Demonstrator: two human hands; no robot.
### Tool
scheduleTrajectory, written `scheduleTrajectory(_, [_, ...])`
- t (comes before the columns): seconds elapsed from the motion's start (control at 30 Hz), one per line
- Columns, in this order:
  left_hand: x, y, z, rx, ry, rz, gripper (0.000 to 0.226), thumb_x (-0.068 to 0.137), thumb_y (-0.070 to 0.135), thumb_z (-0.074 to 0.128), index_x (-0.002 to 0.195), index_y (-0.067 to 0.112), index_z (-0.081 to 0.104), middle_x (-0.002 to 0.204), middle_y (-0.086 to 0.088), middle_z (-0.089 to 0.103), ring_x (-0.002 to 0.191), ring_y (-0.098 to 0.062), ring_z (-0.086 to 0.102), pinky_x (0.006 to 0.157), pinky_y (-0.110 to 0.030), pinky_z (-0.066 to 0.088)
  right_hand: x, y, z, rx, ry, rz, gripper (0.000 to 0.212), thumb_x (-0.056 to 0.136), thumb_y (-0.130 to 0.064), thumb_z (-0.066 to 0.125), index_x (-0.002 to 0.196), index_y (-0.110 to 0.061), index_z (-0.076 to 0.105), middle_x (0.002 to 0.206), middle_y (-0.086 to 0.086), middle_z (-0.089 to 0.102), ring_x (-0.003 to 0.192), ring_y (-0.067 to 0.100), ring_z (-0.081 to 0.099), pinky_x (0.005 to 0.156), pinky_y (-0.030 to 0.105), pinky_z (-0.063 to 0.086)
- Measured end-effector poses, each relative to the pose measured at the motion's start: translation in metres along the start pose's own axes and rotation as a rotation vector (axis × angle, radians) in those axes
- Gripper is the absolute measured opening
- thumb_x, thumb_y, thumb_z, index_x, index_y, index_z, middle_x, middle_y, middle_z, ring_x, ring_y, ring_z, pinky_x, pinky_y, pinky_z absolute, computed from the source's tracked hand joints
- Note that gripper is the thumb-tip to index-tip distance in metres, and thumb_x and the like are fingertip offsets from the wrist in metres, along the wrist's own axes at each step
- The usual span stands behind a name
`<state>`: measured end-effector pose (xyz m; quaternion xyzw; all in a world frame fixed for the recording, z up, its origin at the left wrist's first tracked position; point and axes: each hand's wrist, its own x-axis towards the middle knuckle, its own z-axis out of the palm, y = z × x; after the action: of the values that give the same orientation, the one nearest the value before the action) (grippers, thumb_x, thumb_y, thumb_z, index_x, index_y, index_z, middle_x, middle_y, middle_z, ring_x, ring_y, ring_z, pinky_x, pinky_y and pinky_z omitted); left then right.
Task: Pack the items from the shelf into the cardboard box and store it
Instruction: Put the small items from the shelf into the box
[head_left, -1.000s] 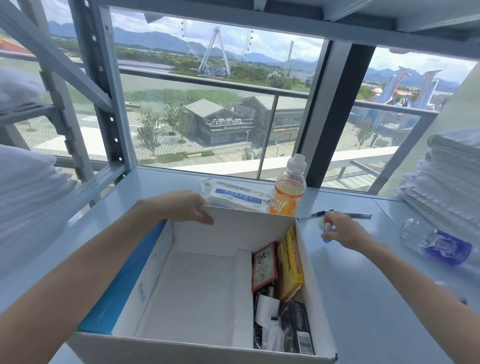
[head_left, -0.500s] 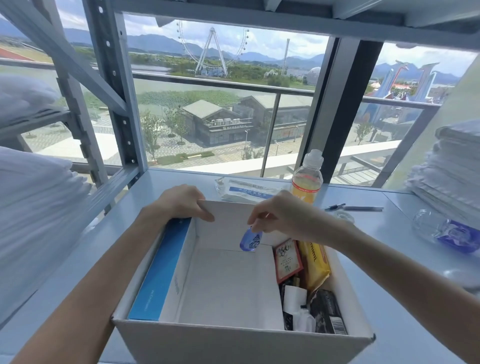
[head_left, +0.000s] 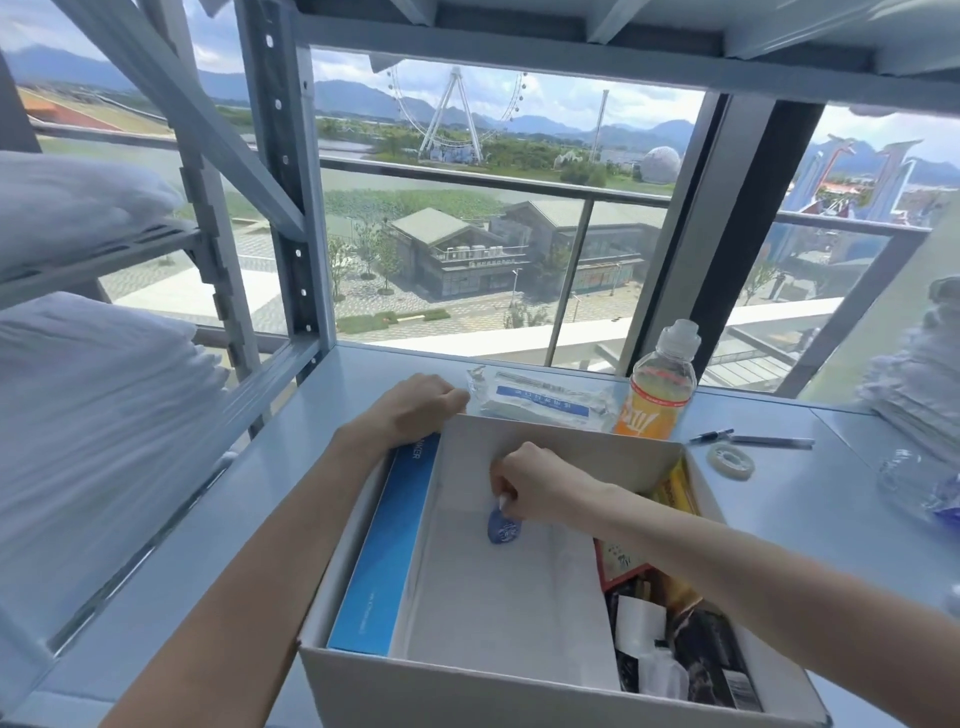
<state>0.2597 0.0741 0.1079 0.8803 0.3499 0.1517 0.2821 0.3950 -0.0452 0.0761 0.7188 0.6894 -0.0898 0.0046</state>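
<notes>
Head view | right hand (head_left: 540, 488) grip pinches small blue oval item (head_left: 503, 527) inside white cardboard box (head_left: 467, 691) | left hand (head_left: 415, 410) grip clasps its rim | orange plastic bottle (head_left: 657, 395) behind box unpacked

shelf (head_left: 363, 374), box (head_left: 519, 680), bottle (head_left: 657, 395) (orange drink), pen (head_left: 753, 440)

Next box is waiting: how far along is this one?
Done: blue carton and packets sit in the cardboard box. In hand: right hand holds a small blue item inside; left hand grips the rim. Left: drink bottle, wrapped packet, pen, tape roll, water bottle on the shelf; storing.
</notes>
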Motion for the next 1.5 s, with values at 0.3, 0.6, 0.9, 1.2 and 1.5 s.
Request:
scheduleTrajectory(0.3, [0.01, -0.01, 0.006, 0.156, 0.044, -0.252, 0.041, 0.093, 0.032, 0.033, 0.056, 0.014, 0.038, 0.064, -0.003, 0.044, 0.067, -0.024, 0.043, 0.063, -0.031, 0.031, 0.013, -0.015, 0.019, -0.013, 0.1, -0.073, 0.007, 0.083, -0.004, 0.049, 0.09, -0.003, 0.046, 0.078, 0.024, 0.056, 0.068, 0.033, 0.055, 0.053, 0.026, 0.035])
scheduleTrajectory(0.6, [0.008, -0.008, 0.005, 0.249, 0.058, -0.247, 0.039, 0.092, 0.032, 0.033, 0.057, 0.014, 0.037, 0.067, -0.004, 0.045, 0.068, -0.024, 0.043, 0.062, -0.03, 0.031, 0.012, -0.028, 0.028, 0.082, 0.103, -0.101, 0.011, 0.093, -0.015, 0.04, 0.096, -0.011, 0.05, 0.091, 0.011, 0.061, 0.078, 0.029, 0.053, 0.071, 0.031, 0.043])
scheduleTrajectory(0.9, [0.008, -0.009, 0.004, 0.24, 0.018, -0.163, 0.064, 0.09, 0.065, 0.02, 0.051, 0.015, 0.03, 0.057, -0.002, 0.043, 0.056, -0.02, 0.042, 0.063, -0.032, 0.035, -0.017, -0.013, -0.004, 0.184, 0.054, -0.024, 0.029, 0.087, -0.013, 0.057, 0.064, -0.016, 0.04, 0.071, 0.003, 0.056, 0.068, 0.021, 0.07, 0.047, 0.022, 0.04])
scheduleTrajectory(1.2, [0.002, -0.013, 0.01, 0.522, 0.057, 0.306, 0.041, 0.086, 0.06, 0.04, 0.058, 0.031, 0.044, 0.051, 0.012, 0.044, 0.051, -0.004, 0.044, 0.05, -0.025, 0.032, -0.14, 0.125, -0.055, 0.337, 0.674, 0.082, 0.037, 0.084, -0.009, 0.065, 0.065, -0.03, 0.041, 0.057, -0.008, 0.061, 0.047, 0.0, 0.064, 0.047, 0.02, 0.054])
scheduleTrajectory(1.5, [0.003, -0.015, 0.015, 0.684, 0.029, 0.232, 0.056, 0.069, 0.077, 0.008, 0.077, 0.035, 0.044, 0.062, 0.009, 0.053, 0.063, -0.01, 0.055, 0.054, -0.027, 0.037, -0.127, 0.278, 0.001, 0.202, 0.423, 0.599, 0.005, 0.081, -0.013, 0.055, 0.08, -0.015, 0.05, 0.084, 0.007, 0.066, 0.084, 0.03, 0.063, 0.072, 0.036, 0.048])
